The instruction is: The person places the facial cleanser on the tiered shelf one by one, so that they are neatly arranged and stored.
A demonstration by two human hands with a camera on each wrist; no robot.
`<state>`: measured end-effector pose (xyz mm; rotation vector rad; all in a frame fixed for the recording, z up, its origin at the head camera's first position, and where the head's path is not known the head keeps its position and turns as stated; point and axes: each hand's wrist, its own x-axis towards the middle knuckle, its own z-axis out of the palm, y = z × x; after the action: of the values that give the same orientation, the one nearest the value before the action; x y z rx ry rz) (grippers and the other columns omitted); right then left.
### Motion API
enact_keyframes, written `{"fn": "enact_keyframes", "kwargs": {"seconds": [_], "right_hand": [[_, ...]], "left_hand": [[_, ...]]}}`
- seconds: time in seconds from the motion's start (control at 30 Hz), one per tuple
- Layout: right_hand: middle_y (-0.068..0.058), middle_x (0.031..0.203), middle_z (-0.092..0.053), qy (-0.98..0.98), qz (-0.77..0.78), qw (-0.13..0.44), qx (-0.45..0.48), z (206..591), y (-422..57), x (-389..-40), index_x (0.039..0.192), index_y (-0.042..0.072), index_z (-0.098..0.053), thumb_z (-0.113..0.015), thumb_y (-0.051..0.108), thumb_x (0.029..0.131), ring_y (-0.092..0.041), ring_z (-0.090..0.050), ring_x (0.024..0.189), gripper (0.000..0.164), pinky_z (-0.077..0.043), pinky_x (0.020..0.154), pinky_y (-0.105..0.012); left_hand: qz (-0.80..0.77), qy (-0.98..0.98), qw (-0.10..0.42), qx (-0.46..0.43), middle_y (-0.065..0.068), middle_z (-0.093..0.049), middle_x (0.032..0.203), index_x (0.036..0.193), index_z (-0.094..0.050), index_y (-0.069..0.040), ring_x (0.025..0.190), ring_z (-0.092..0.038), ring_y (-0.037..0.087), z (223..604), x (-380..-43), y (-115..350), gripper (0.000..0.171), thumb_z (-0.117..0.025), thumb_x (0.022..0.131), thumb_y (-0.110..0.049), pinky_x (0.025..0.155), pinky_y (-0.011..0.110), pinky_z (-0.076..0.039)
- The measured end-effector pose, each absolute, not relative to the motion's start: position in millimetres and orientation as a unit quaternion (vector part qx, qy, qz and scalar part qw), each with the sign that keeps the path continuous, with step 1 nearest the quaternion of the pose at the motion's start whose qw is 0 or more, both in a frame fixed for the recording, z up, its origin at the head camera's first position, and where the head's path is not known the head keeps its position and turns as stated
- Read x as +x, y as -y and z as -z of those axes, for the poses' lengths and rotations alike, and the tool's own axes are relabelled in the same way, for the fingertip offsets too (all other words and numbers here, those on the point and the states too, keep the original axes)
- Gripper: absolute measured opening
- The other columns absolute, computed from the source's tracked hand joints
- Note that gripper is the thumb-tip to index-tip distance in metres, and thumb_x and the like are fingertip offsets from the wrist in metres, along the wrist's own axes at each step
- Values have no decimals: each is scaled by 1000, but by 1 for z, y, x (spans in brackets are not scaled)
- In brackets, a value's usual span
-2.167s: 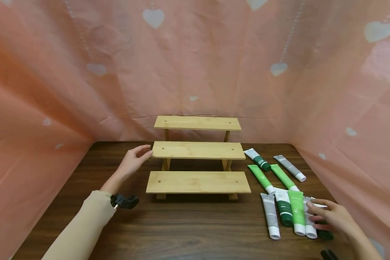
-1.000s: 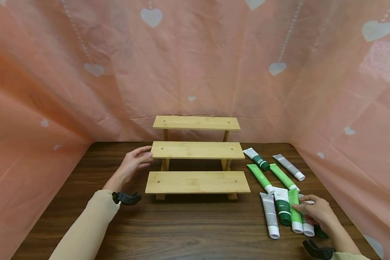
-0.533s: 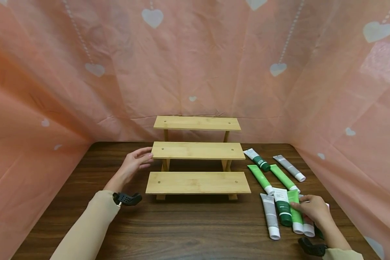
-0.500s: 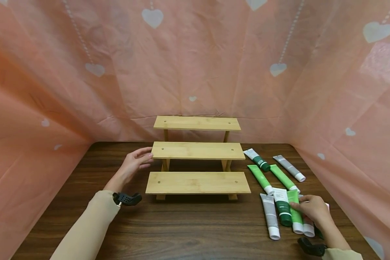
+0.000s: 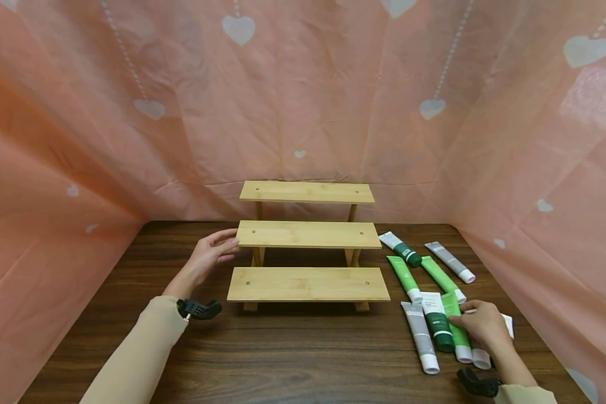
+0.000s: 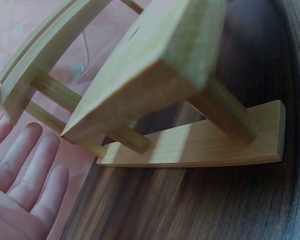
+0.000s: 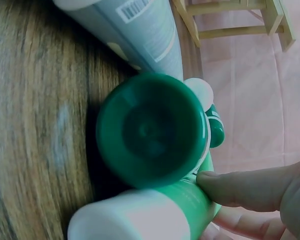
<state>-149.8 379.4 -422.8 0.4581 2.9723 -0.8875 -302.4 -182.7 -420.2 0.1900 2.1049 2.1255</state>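
At the left end of the middle shelf of a three-tier bamboo stand (image 5: 308,234), my left hand (image 5: 204,255) pinches the board between thumb and index finger. Its other fingers extend below that shelf in the left wrist view. On the right, my right hand (image 5: 487,325) grips a light green tube (image 5: 453,320), thumb on its near side and fingers beyond. Beside it lies a white tube with a dark green cap (image 7: 150,130), then a grey tube (image 5: 420,336) with a white cap. Another grey tube's white cap (image 5: 481,358) shows under my hand.
Farther back lie two more light green tubes, one (image 5: 403,275) nearer the stand, a white-and-green tube (image 5: 400,248) and a grey tube (image 5: 449,262). A white tube end (image 5: 507,324) shows right of my right hand. Pink curtain (image 5: 303,112) surrounds the dark wooden table (image 5: 283,353).
My left hand has closed onto the middle shelf's end. My right hand has moved left and taken hold of the light green tube; the neighbouring front tubes have shifted and angled slightly.
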Motion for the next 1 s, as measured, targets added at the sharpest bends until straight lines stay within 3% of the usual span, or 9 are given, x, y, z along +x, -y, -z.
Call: {"fn": "enact_keyframes", "kwargs": {"seconds": [0.47,0.7,1.0], "right_hand": [[-31,95,-59,-949,282,0,138,426,-375,-154,106,-15,-58,-77,21,73,-35,-57,81,53,-46,67,-47],[-25,87,-64,-942,307,-9,134,424,-378,-149,108,-16,-57,-75,20,74,-32,-60,77,52,-46,61,-38],[-11,85,-63,-931,326,-63,153,421,-380,-146,118,-12,-54,-74,21,78,-21,-54,76,56,-41,59,-30]], "left_hand": [[-707,-702,68,56,7,-62,113,135,-46,-5,111,-56,30,423,-302,182,58,-67,86,-30,97,51,-37],[-707,-702,66,56,11,-60,116,133,-48,-6,116,-49,40,425,-302,183,59,-69,84,-32,95,47,-42],[-712,-694,82,62,9,-61,113,136,-43,0,113,-53,36,407,-290,180,52,-61,91,-20,98,51,-37]]}}
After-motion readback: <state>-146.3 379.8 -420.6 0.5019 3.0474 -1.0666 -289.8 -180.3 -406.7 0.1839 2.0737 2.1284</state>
